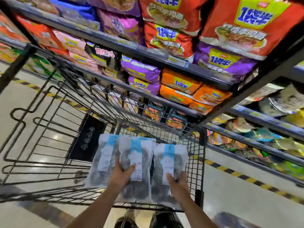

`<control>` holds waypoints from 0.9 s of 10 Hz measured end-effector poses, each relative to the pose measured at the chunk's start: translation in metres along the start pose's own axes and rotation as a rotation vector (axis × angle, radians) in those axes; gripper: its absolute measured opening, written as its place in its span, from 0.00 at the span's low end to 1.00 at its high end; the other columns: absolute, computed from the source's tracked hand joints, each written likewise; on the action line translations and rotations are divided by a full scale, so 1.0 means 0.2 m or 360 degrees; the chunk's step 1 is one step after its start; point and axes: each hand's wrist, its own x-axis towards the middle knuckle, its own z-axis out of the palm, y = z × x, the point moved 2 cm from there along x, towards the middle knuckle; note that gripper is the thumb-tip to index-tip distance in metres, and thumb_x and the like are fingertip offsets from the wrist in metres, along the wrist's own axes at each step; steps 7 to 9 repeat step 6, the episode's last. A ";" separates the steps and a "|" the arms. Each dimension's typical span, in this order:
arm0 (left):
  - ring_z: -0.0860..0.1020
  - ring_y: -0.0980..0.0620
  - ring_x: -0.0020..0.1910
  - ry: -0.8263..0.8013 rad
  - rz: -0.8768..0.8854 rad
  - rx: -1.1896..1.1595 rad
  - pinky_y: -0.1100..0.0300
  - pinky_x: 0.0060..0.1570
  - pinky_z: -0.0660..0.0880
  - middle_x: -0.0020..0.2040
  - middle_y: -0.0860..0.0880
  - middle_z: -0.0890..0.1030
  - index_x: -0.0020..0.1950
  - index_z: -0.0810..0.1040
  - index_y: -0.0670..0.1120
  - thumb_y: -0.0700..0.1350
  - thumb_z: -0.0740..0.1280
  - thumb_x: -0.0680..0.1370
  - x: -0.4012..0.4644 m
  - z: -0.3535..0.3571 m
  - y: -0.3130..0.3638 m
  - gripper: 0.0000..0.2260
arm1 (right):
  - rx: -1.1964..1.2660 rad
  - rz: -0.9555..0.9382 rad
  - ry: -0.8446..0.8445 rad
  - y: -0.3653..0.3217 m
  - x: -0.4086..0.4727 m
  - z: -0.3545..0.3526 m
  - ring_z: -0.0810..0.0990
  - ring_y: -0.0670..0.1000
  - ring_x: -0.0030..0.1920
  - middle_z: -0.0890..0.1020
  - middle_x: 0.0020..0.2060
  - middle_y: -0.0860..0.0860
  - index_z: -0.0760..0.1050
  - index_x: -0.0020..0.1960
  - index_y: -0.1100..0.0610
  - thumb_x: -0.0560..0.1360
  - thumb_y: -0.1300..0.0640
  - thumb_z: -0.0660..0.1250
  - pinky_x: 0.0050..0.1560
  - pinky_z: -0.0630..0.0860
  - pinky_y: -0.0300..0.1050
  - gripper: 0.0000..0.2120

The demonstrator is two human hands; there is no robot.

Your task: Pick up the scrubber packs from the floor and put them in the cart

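- The scrubber packs (136, 162) sit in the lower middle of the frame: clear bags with blue-and-white labels and dark scrubbers inside. I count what looks like three, two overlapping on the left and one on the right, held over the near end of the cart (49, 145).
- My left hand (122, 176) grips the overlapping left pair, thumb curled over the label on the front. The other fingers go behind the plastic, so I cannot tell how they lie.
- My right hand (177, 182) holds the right pack by its lower part, thumb on the front face, fingers wrapped round the edge.
- The frame is motion-blurred, so I cannot tell whether the packs touch the cart's wire or hang just above it.
- I judge the pick-up done for these packs and the placing step in hand: they are off the floor (230, 186) and already inside the cart's outline.
- The next move, as I read it, calls for lowering both hands into the basket and loosening the thumbs once the packs rest on the wire bottom. The bags look slippery, so the left pair could slide apart.
- A black mat-like item (88, 137) lies in the cart at centre left.
- Shelves of noodle packets (181, 46) fill the upper and right frame; yellow-black floor tape (246, 178) runs at lower right.
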 end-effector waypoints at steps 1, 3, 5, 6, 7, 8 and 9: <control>0.80 0.38 0.64 0.0003 0.0023 0.0167 0.46 0.65 0.76 0.63 0.43 0.82 0.78 0.65 0.44 0.56 0.76 0.74 0.01 -0.02 0.02 0.38 | -0.0131 0.0003 0.0066 0.00 0.02 0.02 0.82 0.53 0.43 0.81 0.47 0.52 0.65 0.61 0.58 0.79 0.46 0.69 0.39 0.78 0.48 0.21; 0.82 0.41 0.58 -0.0056 0.0056 0.0572 0.52 0.56 0.78 0.60 0.43 0.84 0.68 0.73 0.41 0.59 0.71 0.77 0.01 -0.06 0.07 0.27 | -0.0549 0.0066 0.0160 0.00 0.01 -0.02 0.82 0.61 0.55 0.83 0.57 0.59 0.68 0.64 0.60 0.78 0.44 0.69 0.51 0.78 0.50 0.25; 0.80 0.38 0.60 -0.0037 0.0135 0.0849 0.45 0.60 0.78 0.63 0.39 0.80 0.69 0.71 0.42 0.60 0.65 0.77 -0.01 -0.13 0.08 0.28 | -0.1140 -0.0208 0.0354 -0.07 -0.17 -0.05 0.74 0.62 0.64 0.76 0.65 0.56 0.66 0.72 0.52 0.80 0.41 0.58 0.60 0.74 0.54 0.25; 0.80 0.39 0.59 0.0010 0.0274 0.0976 0.47 0.59 0.77 0.61 0.41 0.80 0.65 0.75 0.45 0.58 0.62 0.78 -0.14 -0.16 0.16 0.22 | -0.1291 -0.0398 0.0435 -0.07 -0.27 -0.04 0.75 0.59 0.64 0.77 0.66 0.52 0.70 0.72 0.51 0.78 0.39 0.51 0.62 0.73 0.52 0.28; 0.80 0.39 0.59 0.0010 0.0274 0.0976 0.47 0.59 0.77 0.61 0.41 0.80 0.65 0.75 0.45 0.58 0.62 0.78 -0.14 -0.16 0.16 0.22 | -0.1291 -0.0398 0.0435 -0.07 -0.27 -0.04 0.75 0.59 0.64 0.77 0.66 0.52 0.70 0.72 0.51 0.78 0.39 0.51 0.62 0.73 0.52 0.28; 0.80 0.39 0.59 0.0010 0.0274 0.0976 0.47 0.59 0.77 0.61 0.41 0.80 0.65 0.75 0.45 0.58 0.62 0.78 -0.14 -0.16 0.16 0.22 | -0.1291 -0.0398 0.0435 -0.07 -0.27 -0.04 0.75 0.59 0.64 0.77 0.66 0.52 0.70 0.72 0.51 0.78 0.39 0.51 0.62 0.73 0.52 0.28; 0.80 0.39 0.59 0.0010 0.0274 0.0976 0.47 0.59 0.77 0.61 0.41 0.80 0.65 0.75 0.45 0.58 0.62 0.78 -0.14 -0.16 0.16 0.22 | -0.1291 -0.0398 0.0435 -0.07 -0.27 -0.04 0.75 0.59 0.64 0.77 0.66 0.52 0.70 0.72 0.51 0.78 0.39 0.51 0.62 0.73 0.52 0.28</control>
